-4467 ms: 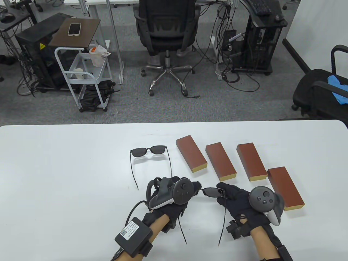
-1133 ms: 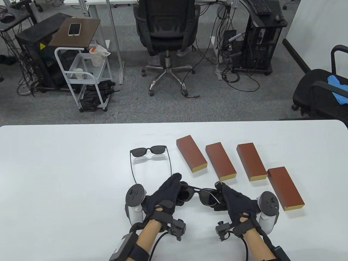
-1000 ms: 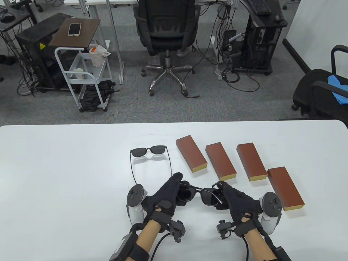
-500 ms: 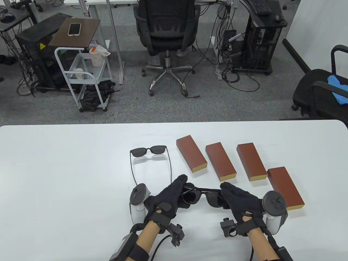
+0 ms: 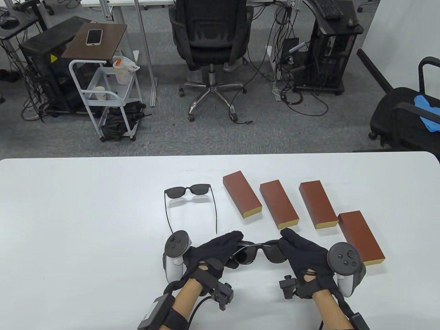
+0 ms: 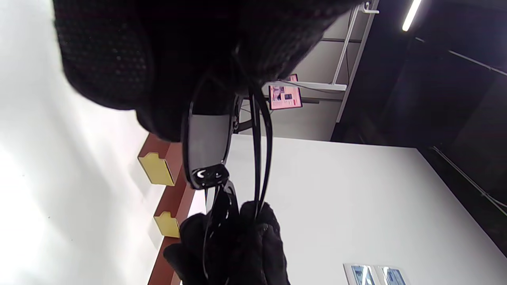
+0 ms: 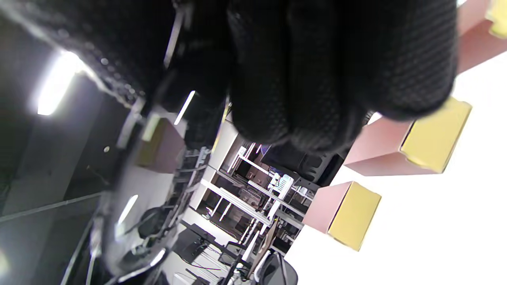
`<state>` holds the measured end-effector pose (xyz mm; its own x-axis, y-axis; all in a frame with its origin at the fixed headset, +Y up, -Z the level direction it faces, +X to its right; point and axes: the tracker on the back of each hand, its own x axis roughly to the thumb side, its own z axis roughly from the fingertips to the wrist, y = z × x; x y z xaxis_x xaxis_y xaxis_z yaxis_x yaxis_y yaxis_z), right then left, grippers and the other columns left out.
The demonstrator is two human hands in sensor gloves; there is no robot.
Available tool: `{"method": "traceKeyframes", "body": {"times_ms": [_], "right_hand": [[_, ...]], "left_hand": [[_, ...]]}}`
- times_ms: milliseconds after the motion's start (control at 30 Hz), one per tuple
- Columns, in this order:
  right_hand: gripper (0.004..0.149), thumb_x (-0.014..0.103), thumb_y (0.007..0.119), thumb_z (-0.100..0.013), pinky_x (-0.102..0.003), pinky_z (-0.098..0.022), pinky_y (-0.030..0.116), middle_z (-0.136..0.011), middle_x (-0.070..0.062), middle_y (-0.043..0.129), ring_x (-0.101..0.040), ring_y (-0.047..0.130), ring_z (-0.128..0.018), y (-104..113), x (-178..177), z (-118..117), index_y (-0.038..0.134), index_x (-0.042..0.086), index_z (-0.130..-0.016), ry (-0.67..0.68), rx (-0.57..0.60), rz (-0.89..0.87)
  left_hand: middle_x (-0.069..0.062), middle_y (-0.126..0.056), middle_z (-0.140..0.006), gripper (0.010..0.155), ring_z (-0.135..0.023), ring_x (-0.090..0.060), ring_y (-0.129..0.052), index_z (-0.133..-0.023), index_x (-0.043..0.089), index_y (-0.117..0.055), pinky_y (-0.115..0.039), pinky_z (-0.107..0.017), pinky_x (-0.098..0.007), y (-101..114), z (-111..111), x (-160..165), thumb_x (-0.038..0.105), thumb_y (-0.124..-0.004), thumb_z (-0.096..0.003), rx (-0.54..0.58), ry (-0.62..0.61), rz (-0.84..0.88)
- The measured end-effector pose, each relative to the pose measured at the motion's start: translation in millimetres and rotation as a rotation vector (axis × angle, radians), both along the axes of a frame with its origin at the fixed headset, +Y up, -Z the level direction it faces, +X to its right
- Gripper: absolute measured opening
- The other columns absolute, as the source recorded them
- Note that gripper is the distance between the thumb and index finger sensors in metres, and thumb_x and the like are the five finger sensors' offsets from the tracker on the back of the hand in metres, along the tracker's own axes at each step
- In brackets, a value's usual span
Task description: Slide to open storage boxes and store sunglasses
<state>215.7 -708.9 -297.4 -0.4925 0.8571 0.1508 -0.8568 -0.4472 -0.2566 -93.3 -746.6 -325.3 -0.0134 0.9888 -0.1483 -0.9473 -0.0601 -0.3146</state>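
Both gloved hands hold one folded pair of black sunglasses [image 5: 261, 252] just above the table's near middle. My left hand [image 5: 234, 241] grips its left end, my right hand [image 5: 288, 240] its right end. In the left wrist view one dark lens [image 6: 208, 144] and the folded temples hang below my left fingers. A second pair of sunglasses [image 5: 188, 191] lies on the table beyond, temples unfolded toward me. Four closed brown storage boxes [image 5: 242, 199] [image 5: 279, 205] [image 5: 318, 204] [image 5: 361, 238] lie in a row to the right, yellow ends [image 7: 431, 138] facing me.
The white table [image 5: 86, 223] spreads wide to the left. The nearest box lies just right of my right hand's tracker [image 5: 343, 261]. Beyond the table's far edge stand an office chair [image 5: 209, 44], a small cart [image 5: 103, 89] and computer towers.
The held sunglasses' temples, open 4.5 s ago, are now folded. Over the last second both hands shifted slightly right and turned the glasses more level.
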Motion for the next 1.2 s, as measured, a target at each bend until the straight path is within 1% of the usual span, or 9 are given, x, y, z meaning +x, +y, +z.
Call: {"method": "traceKeyframes", "body": {"times_ms": [67, 100, 233, 300, 433, 667, 767, 1033, 1200], "right_hand": [[0.05, 0.05, 0.086, -0.032, -0.049, -0.05, 0.081, -0.083, -0.012, 0.086, -0.039, 0.088, -0.07, 3.5, -6.0, 4.0, 0.083, 0.027, -0.076, -0.017, 0.049, 0.071], [0.049, 0.048, 0.087, -0.032, -0.051, -0.054, 0.076, -0.086, -0.013, 0.081, -0.041, 0.083, -0.075, 6.7, -10.7, 5.7, 0.084, 0.027, -0.076, 0.0, 0.094, 0.086], [0.047, 0.043, 0.09, -0.03, -0.052, -0.059, 0.07, -0.088, -0.012, 0.08, -0.041, 0.076, -0.08, 20.1, -35.8, 12.2, 0.086, 0.027, -0.074, 0.149, 0.229, 0.385], [0.046, 0.042, 0.091, -0.03, -0.052, -0.06, 0.07, -0.087, -0.01, 0.082, -0.039, 0.077, -0.08, 21.8, -47.7, 17.3, 0.086, 0.028, -0.074, 0.155, 0.281, 0.57], [0.043, 0.039, 0.091, -0.03, -0.052, -0.058, 0.072, -0.082, -0.01, 0.085, -0.038, 0.081, -0.077, 20.5, -62.5, 21.2, 0.088, 0.026, -0.071, 0.174, 0.335, 0.763], [0.038, 0.037, 0.091, -0.029, -0.05, -0.05, 0.078, -0.068, -0.008, 0.095, -0.033, 0.091, -0.064, 17.6, -67.9, 22.1, 0.093, 0.026, -0.065, 0.15, 0.338, 0.86], [0.037, 0.037, 0.091, -0.029, -0.049, -0.048, 0.08, -0.064, -0.006, 0.097, -0.031, 0.093, -0.06, 15.5, -71.5, 21.4, 0.093, 0.027, -0.065, 0.152, 0.329, 0.885], [0.037, 0.036, 0.091, -0.028, -0.048, -0.048, 0.08, -0.063, -0.005, 0.097, -0.03, 0.093, -0.06, -3.6, -81.0, 16.6, 0.093, 0.028, -0.064, 0.242, 0.211, 1.011], [0.037, 0.037, 0.091, -0.027, -0.048, -0.049, 0.08, -0.063, -0.004, 0.098, -0.029, 0.094, -0.061, -16.7, -87.5, 12.9, 0.094, 0.028, -0.063, 0.299, 0.106, 1.068]], "left_hand": [[-0.016, -0.096, -0.087, 0.048, -0.063, -0.031, -0.107, -0.093, 0.017, -0.085, -0.091, -0.045, -0.05, -3.3, 0.5, -0.2, 0.028, -0.082, -0.0466, -0.008, -0.002, -0.001], [-0.016, -0.096, -0.087, 0.048, -0.063, -0.03, -0.107, -0.093, 0.017, -0.085, -0.091, -0.045, -0.05, -4.9, 0.7, -0.4, 0.028, -0.082, -0.0465, -0.005, 0.003, -0.017], [-0.015, -0.096, -0.087, 0.048, -0.063, -0.031, -0.106, -0.093, 0.017, -0.085, -0.09, -0.046, -0.05, -8.9, 0.4, -0.6, 0.028, -0.082, -0.0461, 0.008, 0.001, -0.068], [-0.015, -0.096, -0.087, 0.048, -0.064, -0.031, -0.106, -0.092, 0.017, -0.086, -0.089, -0.046, -0.051, -10.8, 0.1, -0.3, 0.028, -0.082, -0.046, 0.008, -0.012, -0.075], [-0.015, -0.096, -0.087, 0.048, -0.064, -0.031, -0.106, -0.092, 0.018, -0.086, -0.089, -0.046, -0.051, -13.1, -0.5, 0.8, 0.028, -0.082, -0.0458, 0.02, -0.051, -0.073], [-0.015, -0.096, -0.086, 0.048, -0.063, -0.031, -0.106, -0.093, 0.018, -0.086, -0.089, -0.045, -0.051, -13.2, -0.8, 1.5, 0.028, -0.082, -0.046, 0.032, -0.082, -0.099], [-0.014, -0.096, -0.087, 0.048, -0.063, -0.032, -0.104, -0.093, 0.02, -0.086, -0.085, -0.044, -0.052, -7.2, -0.3, -0.4, 0.03, -0.082, -0.0466, 0.071, -0.066, -0.196], [-0.011, -0.091, -0.093, 0.05, -0.072, -0.035, -0.097, -0.094, 0.025, -0.084, -0.08, -0.05, -0.055, 16.3, -0.6, -28.8, 0.041, -0.08, -0.0468, 0.26, 0.19, -0.601], [-0.009, -0.086, -0.097, 0.053, -0.077, -0.036, -0.093, -0.097, 0.026, -0.081, -0.078, -0.053, -0.056, 25.5, -1.9, -42.2, 0.043, -0.079, -0.0468, 0.336, 0.258, -0.765]]}}
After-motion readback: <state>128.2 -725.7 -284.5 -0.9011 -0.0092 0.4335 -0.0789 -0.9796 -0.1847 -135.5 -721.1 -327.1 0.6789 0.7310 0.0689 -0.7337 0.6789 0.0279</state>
